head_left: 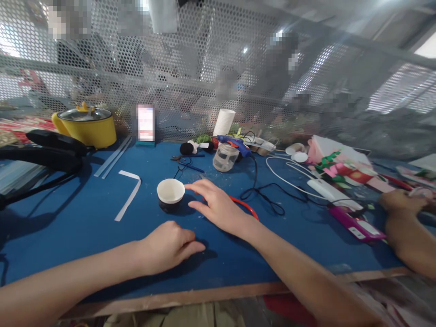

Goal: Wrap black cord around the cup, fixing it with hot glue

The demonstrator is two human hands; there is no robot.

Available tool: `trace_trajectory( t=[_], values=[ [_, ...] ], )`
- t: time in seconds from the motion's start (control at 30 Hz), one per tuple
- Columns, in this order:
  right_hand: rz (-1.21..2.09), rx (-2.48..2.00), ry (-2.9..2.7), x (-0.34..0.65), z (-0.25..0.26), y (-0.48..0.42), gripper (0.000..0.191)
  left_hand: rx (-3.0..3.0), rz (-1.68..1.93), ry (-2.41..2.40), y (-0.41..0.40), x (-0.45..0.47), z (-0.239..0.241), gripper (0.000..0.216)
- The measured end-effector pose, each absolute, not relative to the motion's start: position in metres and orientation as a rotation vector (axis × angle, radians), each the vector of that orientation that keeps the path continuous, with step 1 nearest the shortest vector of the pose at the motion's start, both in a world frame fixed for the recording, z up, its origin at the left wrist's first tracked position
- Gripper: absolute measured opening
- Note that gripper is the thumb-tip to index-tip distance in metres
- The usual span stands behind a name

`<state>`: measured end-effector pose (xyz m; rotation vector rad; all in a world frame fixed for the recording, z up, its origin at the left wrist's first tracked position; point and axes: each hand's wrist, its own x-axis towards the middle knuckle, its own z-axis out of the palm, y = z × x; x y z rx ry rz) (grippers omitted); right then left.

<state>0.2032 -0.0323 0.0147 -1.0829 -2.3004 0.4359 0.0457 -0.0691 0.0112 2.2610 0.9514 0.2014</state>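
A small white cup with a black lower part stands upright on the blue table. Just to its right is my right hand, open, thumb and fingers apart. Its index fingertip is at the cup's rim; whether it touches I cannot tell. My left hand rests on the table nearer to me, fingers curled in and thumb pointing right, with nothing visible in it. Left of the cup lies a bent white strip. A red tube-like piece is partly hidden behind my right hand.
Behind are a glue gun over a clear jar, pliers and a lit phone. A yellow pot stands left. Cables, a power strip and a purple box lie right, near another person's hand.
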Motion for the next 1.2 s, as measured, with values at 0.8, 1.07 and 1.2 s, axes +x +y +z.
trace_trajectory(
  t=[0.8,1.07,1.2],
  values=[
    [0.884,-1.248,-1.576,0.219,0.020,-0.009,0.016,2.186,0.287,1.142,-0.052,0.035,0.014,0.021],
    [0.687,-1.024,-1.751,0.227,0.029,-0.029,0.012,2.576,0.463,1.338,-0.015,0.012,0.012,0.030],
    [0.648,-0.856,-1.905,0.230,0.030,-0.038,0.011,2.171,0.642,1.473,-0.009,0.007,0.018,0.045]
  ],
)
